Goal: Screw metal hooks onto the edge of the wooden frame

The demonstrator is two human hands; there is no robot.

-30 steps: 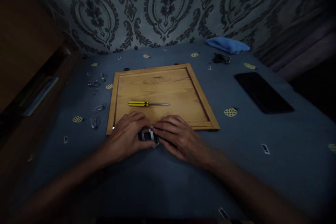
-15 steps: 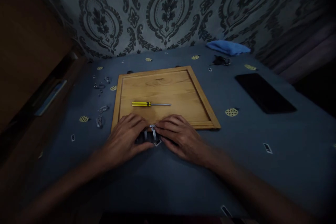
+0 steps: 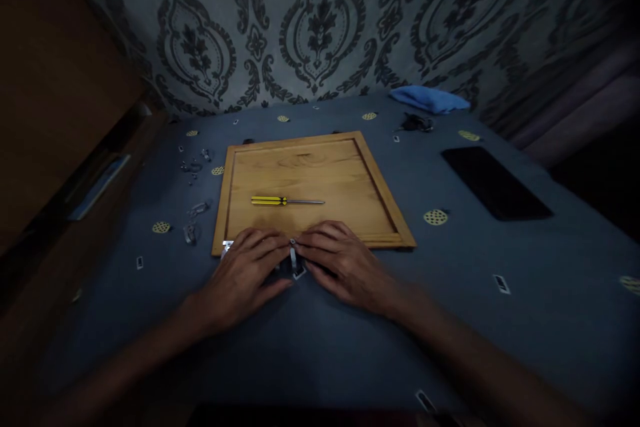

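Observation:
At the near edge of a framed wooden panel (image 3: 350,193), my left hand (image 3: 245,267) and my right hand (image 3: 345,263) meet fingertip to fingertip. Between them is a small shiny metal piece that looks like a cabinet hinge (image 3: 293,259), its narrow arm pointing toward me. The fingers of both hands close around it and cover most of it. My left thumb stretches below it. Another bright metal piece (image 3: 227,245) shows at the panel's near left corner, beside my left hand. A yellow-handled screwdriver (image 3: 270,201) lies on the panel, its shaft pointing right.
Loose metal hinge parts (image 3: 190,233) and several small fittings (image 3: 193,167) lie left of the panel on the blue patterned cloth (image 3: 350,347). To the right are a black flat slab (image 3: 495,183), a dark tangled item (image 3: 416,122) and a blue cloth (image 3: 430,99).
My left hand has shifted slightly toward my right hand, covering more of the hinge. The bright metal at the panel's near left corner has come into sight. The view has tilted slightly.

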